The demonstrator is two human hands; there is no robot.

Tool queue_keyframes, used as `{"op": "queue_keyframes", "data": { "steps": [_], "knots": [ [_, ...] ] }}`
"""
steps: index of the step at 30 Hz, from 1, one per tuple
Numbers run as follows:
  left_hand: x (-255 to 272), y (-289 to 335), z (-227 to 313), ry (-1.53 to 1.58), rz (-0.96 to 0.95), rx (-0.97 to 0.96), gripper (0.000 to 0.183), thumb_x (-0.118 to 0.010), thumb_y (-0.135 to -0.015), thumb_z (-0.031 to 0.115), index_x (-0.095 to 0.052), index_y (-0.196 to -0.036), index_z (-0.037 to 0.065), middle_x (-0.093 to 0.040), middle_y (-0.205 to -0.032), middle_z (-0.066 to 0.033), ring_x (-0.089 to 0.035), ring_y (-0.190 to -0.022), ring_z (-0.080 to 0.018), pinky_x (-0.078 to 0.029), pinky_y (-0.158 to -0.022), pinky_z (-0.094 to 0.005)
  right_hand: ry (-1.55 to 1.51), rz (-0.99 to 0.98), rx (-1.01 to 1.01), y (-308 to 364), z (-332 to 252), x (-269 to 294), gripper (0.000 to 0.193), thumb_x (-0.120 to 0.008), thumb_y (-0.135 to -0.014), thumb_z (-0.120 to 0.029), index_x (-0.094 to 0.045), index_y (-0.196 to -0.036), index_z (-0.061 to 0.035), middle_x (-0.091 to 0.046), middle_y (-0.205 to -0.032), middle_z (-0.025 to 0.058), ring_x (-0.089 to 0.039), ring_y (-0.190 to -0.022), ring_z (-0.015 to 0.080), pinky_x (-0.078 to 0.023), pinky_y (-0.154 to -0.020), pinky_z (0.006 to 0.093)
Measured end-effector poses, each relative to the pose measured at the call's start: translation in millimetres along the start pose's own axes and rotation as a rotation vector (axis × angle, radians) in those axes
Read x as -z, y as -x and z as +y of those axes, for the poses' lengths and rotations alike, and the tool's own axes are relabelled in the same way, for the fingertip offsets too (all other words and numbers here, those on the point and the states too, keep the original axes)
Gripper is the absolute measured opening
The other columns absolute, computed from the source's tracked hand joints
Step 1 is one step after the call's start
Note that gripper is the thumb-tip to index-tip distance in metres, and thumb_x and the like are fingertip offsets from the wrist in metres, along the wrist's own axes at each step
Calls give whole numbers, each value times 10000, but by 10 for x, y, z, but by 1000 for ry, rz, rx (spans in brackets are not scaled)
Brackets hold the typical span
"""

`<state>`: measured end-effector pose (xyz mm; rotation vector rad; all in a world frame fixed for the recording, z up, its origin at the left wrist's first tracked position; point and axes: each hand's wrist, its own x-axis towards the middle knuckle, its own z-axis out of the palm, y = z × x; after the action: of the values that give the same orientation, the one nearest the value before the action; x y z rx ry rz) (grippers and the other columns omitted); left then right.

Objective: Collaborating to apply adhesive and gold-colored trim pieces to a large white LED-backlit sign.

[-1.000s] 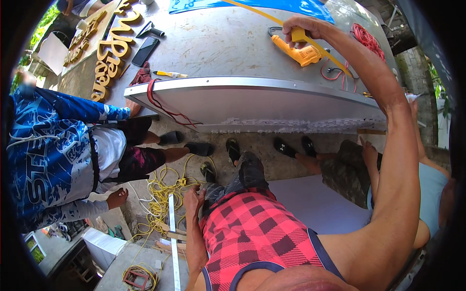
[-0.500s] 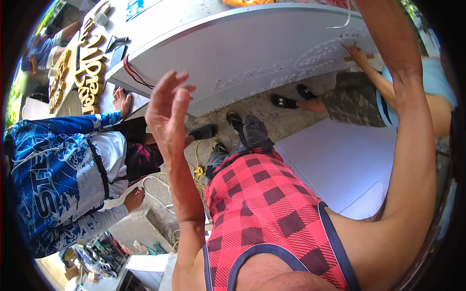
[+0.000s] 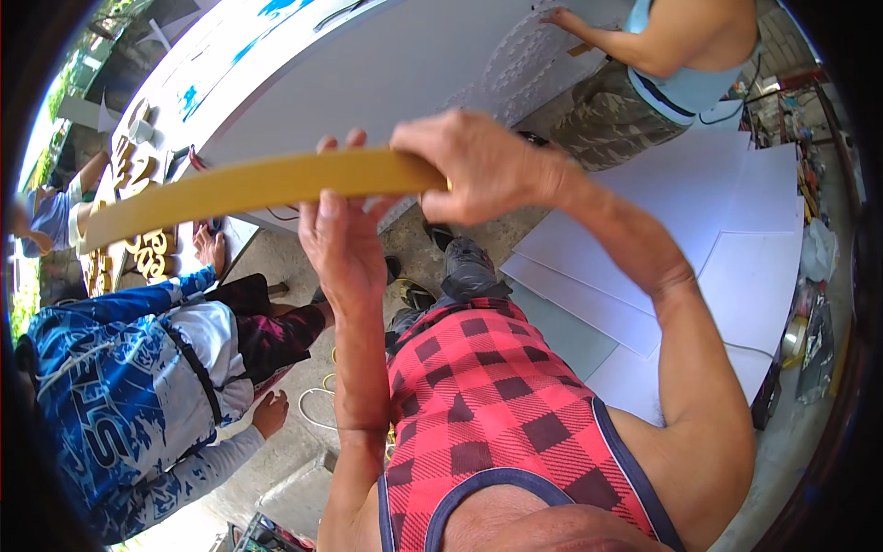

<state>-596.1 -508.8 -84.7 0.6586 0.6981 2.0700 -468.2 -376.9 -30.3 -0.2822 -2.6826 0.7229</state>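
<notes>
A long flat golden-yellow strip [image 3: 248, 182] is held up across my front, its free end reaching far to the left. My right hand [image 3: 483, 166] is closed round its right end. Beneath its middle, my left hand [image 3: 345, 248] has the thumb on the near side while fingertips show over the far edge, so the strip passes between them. Behind the strip stands a large white panel [image 3: 386, 83], with a raised, bumpy patch toward its right.
On the left, a person in a blue and white shirt [image 3: 110, 368] rests a hand by gold script letters [image 3: 152, 253]. Another person in camouflage shorts [image 3: 612, 115] touches the panel at right. White sheets [image 3: 708, 212] lie on the concrete floor at right.
My right arm has come down from the upper right, and the yellow strip is now in my hands. The left hand, raised and open before, now grips the strip's middle.
</notes>
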Motion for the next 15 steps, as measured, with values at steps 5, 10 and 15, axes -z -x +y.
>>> {"op": "queue_keyframes", "data": {
  "steps": [5, 10, 15],
  "knots": [
    [180, 241, -348, 87, 159, 246, 451, -536, -957, 274, -461, -1283, -28, -539, -1274, -222, -584, -1130, -324, -545, -872, -454, -11, -49, -155, 502, 167, -472, 355, -636, -654, -208, -534, -939, -22, -619, -848, 171, -644, -768, 360, -523, -683, 462],
    [299, 317, -701, 116, 359, 501, 364, -557, -943, 284, -563, -1156, -12, -622, -1156, -190, -610, -1091, -318, -551, -860, -449, -42, -32, -202, 864, 487, -817, 348, -645, -633, -178, -519, -913, -14, -592, -855, 155, -642, -769, 344, -533, -651, 448],
    [248, 272, -1019, 61, 483, 558, 328, -605, -919, 242, -560, -1157, 20, -621, -1150, -171, -617, -1079, -307, -551, -847, -452, -23, -26, -184, 1032, 819, -910, 346, -645, -637, -136, -506, -933, -21, -571, -867, 152, -630, -790, 336, -538, -650, 437]
  ]
}}
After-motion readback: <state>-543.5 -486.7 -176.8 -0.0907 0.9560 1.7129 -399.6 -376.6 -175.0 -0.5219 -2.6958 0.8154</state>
